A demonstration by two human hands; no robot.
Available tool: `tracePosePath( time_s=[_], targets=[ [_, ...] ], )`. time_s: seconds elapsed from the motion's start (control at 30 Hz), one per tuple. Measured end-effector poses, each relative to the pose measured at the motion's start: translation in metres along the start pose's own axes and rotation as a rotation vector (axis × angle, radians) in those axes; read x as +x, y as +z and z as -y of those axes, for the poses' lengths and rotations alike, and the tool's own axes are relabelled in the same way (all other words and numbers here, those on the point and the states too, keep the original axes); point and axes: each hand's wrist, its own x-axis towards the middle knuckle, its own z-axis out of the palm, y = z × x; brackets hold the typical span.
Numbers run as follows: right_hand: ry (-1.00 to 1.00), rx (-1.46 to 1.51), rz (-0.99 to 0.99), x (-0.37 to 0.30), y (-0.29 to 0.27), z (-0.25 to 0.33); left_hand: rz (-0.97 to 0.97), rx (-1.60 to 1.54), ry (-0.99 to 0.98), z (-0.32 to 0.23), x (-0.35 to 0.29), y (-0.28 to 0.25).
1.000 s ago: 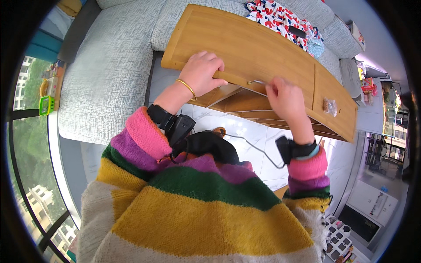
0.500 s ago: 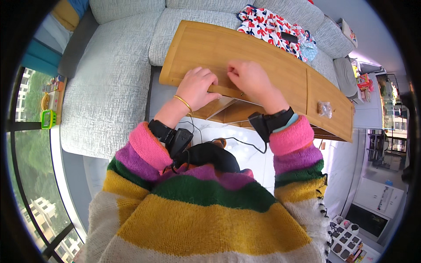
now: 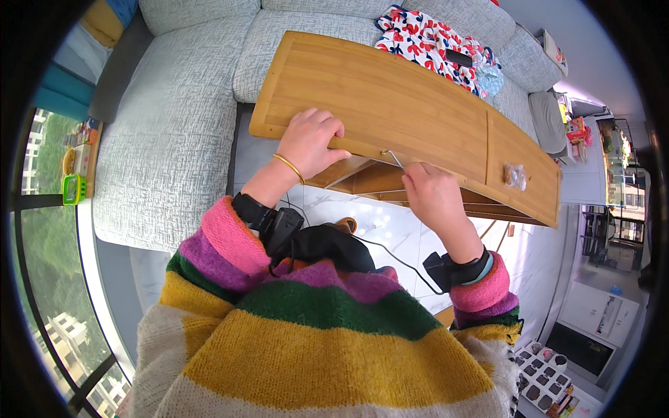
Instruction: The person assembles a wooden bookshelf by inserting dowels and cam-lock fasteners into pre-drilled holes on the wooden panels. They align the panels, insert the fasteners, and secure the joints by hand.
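A long wooden furniture piece lies before me, its broad panel facing up. My left hand is closed over the panel's near edge, with fingers on top and the thumb along the edge. In my right hand, the fingers pinch a thin metal hex key. The key's bent end meets the near edge of the panel at a small fastener, right of my left hand. Below this edge, inner boards and thin metal strips of the piece show. My fingers cover the key's other end.
Behind the furniture stands a grey sofa that extends down the left side. A patterned cloth with a dark phone lies on it. On the panel's right part sits a small clear plastic bag. A black cable hangs near my wrists.
My right hand has swung right and toward me from above the panel, and the hex key now shows at the edge. My left hand keeps its hold.
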Motion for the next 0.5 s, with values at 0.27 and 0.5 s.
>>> tracePosePath(
  time_s=[0.27,0.5],
  targets=[
    [-0.252,0.074,0.206,0.054,-0.007,0.010,0.016,-0.007,0.021,0.000,0.002,-0.001],
    [-0.015,0.150,0.091,0.048,-0.003,0.012,-0.024,0.000,0.034,-0.001,-0.001,0.000]
  ],
)
